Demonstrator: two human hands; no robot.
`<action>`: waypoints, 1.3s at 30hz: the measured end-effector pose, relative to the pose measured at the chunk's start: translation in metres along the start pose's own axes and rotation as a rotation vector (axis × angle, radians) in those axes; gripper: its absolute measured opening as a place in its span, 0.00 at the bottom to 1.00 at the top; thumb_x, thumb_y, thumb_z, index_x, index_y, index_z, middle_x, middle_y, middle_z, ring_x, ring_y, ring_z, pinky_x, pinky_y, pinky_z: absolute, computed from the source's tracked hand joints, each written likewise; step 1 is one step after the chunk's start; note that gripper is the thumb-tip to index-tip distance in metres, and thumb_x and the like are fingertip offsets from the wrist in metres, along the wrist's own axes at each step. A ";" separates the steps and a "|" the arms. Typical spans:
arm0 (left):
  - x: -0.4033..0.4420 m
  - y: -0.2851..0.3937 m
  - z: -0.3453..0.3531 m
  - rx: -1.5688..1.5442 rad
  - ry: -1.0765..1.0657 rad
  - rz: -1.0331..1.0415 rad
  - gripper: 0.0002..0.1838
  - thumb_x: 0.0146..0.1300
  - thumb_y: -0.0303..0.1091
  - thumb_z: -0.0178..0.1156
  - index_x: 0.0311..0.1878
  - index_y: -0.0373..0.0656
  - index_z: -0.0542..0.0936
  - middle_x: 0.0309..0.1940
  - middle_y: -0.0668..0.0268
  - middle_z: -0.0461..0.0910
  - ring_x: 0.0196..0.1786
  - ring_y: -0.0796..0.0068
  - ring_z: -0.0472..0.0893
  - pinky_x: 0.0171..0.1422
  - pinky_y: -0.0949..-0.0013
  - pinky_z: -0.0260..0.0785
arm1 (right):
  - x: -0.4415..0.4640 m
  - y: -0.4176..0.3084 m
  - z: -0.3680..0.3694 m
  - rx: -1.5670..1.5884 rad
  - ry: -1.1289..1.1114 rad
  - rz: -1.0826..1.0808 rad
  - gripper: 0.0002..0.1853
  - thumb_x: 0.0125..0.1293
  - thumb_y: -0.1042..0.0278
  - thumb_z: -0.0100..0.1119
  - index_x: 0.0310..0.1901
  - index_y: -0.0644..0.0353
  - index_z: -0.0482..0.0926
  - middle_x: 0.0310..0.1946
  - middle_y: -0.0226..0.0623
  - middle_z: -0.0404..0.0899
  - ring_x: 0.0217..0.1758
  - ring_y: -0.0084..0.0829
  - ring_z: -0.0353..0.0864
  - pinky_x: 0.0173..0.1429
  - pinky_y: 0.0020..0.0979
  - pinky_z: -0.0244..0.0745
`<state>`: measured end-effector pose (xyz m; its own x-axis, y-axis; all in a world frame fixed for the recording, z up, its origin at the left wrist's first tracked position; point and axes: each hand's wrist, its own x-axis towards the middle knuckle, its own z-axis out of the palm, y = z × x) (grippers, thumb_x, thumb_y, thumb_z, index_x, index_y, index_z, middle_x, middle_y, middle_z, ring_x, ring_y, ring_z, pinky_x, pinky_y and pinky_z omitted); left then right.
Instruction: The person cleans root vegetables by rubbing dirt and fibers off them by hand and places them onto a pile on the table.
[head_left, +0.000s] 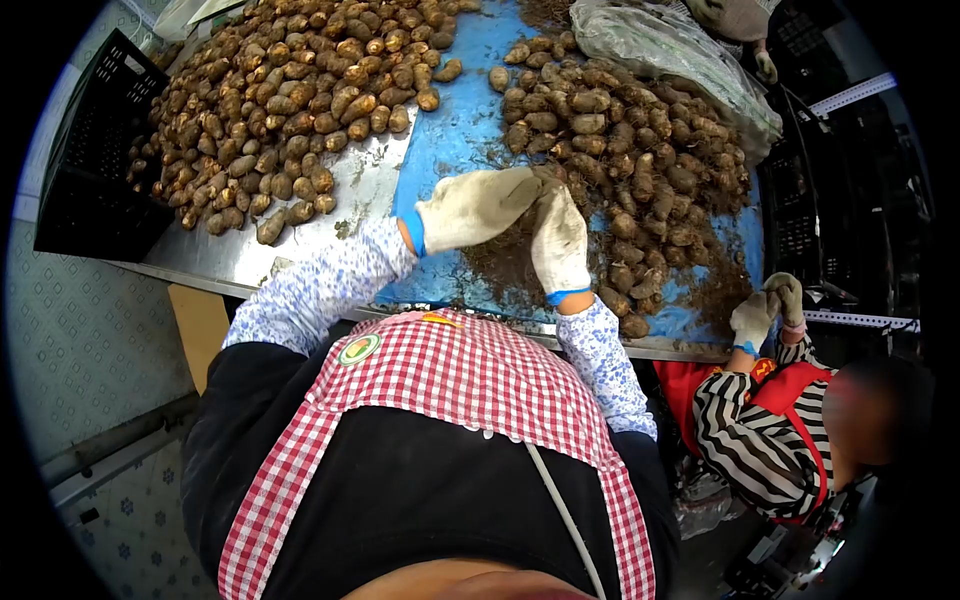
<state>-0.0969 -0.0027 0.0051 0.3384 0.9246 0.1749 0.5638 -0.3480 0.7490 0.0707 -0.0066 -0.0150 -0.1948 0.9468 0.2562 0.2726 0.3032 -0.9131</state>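
My left hand [475, 208], in a soiled white glove with a blue cuff, reaches in from the left with its fingers closed. Its fingertips meet those of my right hand [560, 240], gloved the same way and also closed. Whatever lies between the fingers is hidden by the gloves. Just beyond and right of my hands is a heap of rough, rooty taro corms [645, 150]. To the far left spreads a larger heap of cleaner taro corms [290, 90]. Loose dark soil [505, 265] lies beneath my hands on the blue sheet [430, 160].
A black crate [100, 150] stands at the table's left end. Bare metal tabletop [350, 205] shows beside the sheet. A clear plastic bag [665, 60] lies behind the right heap. A co-worker's gloved hands [757, 318] are at the right edge; another glove [735, 15] shows at top right.
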 end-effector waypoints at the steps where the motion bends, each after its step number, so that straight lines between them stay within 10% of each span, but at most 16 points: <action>1: 0.001 -0.001 0.002 -0.048 -0.008 -0.008 0.16 0.74 0.40 0.48 0.53 0.38 0.75 0.41 0.51 0.80 0.43 0.55 0.81 0.47 0.59 0.73 | -0.002 0.008 -0.001 -0.288 -0.001 -0.072 0.18 0.75 0.64 0.48 0.58 0.66 0.74 0.39 0.46 0.82 0.39 0.38 0.82 0.41 0.33 0.76; 5: 0.008 -0.001 0.013 -0.327 0.000 -0.088 0.23 0.78 0.47 0.38 0.52 0.36 0.74 0.38 0.54 0.80 0.43 0.60 0.81 0.47 0.60 0.72 | 0.006 -0.001 -0.008 -0.538 0.088 -0.484 0.17 0.65 0.71 0.55 0.55 0.62 0.77 0.22 0.38 0.81 0.21 0.42 0.79 0.26 0.37 0.75; 6: 0.016 -0.005 0.015 -0.528 -0.066 -0.330 0.19 0.72 0.42 0.53 0.55 0.37 0.72 0.38 0.56 0.79 0.44 0.65 0.81 0.47 0.62 0.73 | 0.009 -0.006 -0.009 -0.548 0.108 -0.520 0.15 0.61 0.72 0.56 0.50 0.61 0.80 0.24 0.40 0.82 0.22 0.40 0.80 0.27 0.37 0.75; 9: 0.003 -0.013 0.005 0.191 -0.192 0.181 0.36 0.49 0.26 0.69 0.64 0.33 0.69 0.50 0.47 0.78 0.55 0.53 0.79 0.58 0.63 0.72 | 0.017 -0.010 -0.020 -0.491 0.009 -0.635 0.17 0.59 0.73 0.56 0.51 0.61 0.80 0.24 0.40 0.81 0.22 0.41 0.80 0.28 0.38 0.75; 11: 0.001 -0.005 0.008 0.029 -0.229 -0.023 0.41 0.37 0.21 0.71 0.61 0.32 0.69 0.45 0.45 0.77 0.50 0.48 0.79 0.55 0.62 0.73 | 0.018 -0.002 -0.019 -0.402 0.042 -0.623 0.21 0.61 0.74 0.54 0.58 0.62 0.76 0.23 0.38 0.81 0.23 0.40 0.80 0.29 0.36 0.75; 13: -0.004 0.005 0.013 -0.108 -0.181 -0.159 0.40 0.37 0.21 0.69 0.60 0.31 0.69 0.45 0.45 0.77 0.49 0.48 0.79 0.55 0.62 0.73 | 0.010 0.006 -0.008 -0.181 0.113 -0.431 0.21 0.64 0.74 0.52 0.60 0.63 0.75 0.22 0.37 0.80 0.24 0.38 0.79 0.29 0.35 0.75; 18: -0.003 -0.017 0.064 -0.711 0.494 -0.251 0.17 0.76 0.36 0.49 0.60 0.36 0.71 0.45 0.64 0.79 0.39 0.70 0.80 0.41 0.68 0.76 | 0.000 0.031 0.015 0.076 0.192 -0.182 0.26 0.78 0.52 0.40 0.67 0.64 0.66 0.52 0.43 0.77 0.48 0.32 0.79 0.48 0.32 0.77; 23: -0.002 0.004 0.026 -0.839 0.146 -0.552 0.19 0.76 0.36 0.47 0.65 0.37 0.70 0.45 0.63 0.79 0.33 0.78 0.77 0.35 0.74 0.76 | 0.004 -0.001 0.018 0.635 0.150 0.136 0.31 0.78 0.44 0.37 0.69 0.63 0.64 0.66 0.42 0.67 0.62 0.35 0.74 0.65 0.36 0.73; 27: 0.014 0.015 0.009 -0.490 -0.108 -0.567 0.20 0.74 0.32 0.48 0.67 0.41 0.70 0.45 0.62 0.79 0.36 0.76 0.78 0.39 0.74 0.77 | 0.005 0.028 -0.002 -0.037 0.117 -0.083 0.21 0.79 0.61 0.38 0.66 0.64 0.64 0.60 0.51 0.71 0.60 0.41 0.75 0.62 0.37 0.74; 31: -0.008 0.019 0.012 -0.230 0.269 -0.139 0.20 0.70 0.27 0.51 0.65 0.42 0.72 0.54 0.57 0.80 0.52 0.67 0.81 0.56 0.67 0.75 | -0.002 0.017 -0.009 -0.280 0.094 -0.239 0.18 0.77 0.68 0.41 0.64 0.66 0.67 0.57 0.53 0.73 0.59 0.43 0.76 0.61 0.38 0.73; 39: -0.004 0.020 0.008 -0.276 0.345 -0.186 0.13 0.70 0.32 0.54 0.53 0.39 0.79 0.47 0.53 0.82 0.48 0.60 0.83 0.52 0.63 0.76 | -0.004 -0.004 -0.013 0.205 -0.015 -0.039 0.22 0.72 0.69 0.55 0.65 0.65 0.68 0.57 0.46 0.75 0.56 0.34 0.78 0.58 0.32 0.75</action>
<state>-0.0807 -0.0148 0.0146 -0.0458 0.9809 0.1891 0.3542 -0.1611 0.9212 0.0825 -0.0104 -0.0088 -0.2157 0.9327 0.2892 0.0673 0.3097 -0.9485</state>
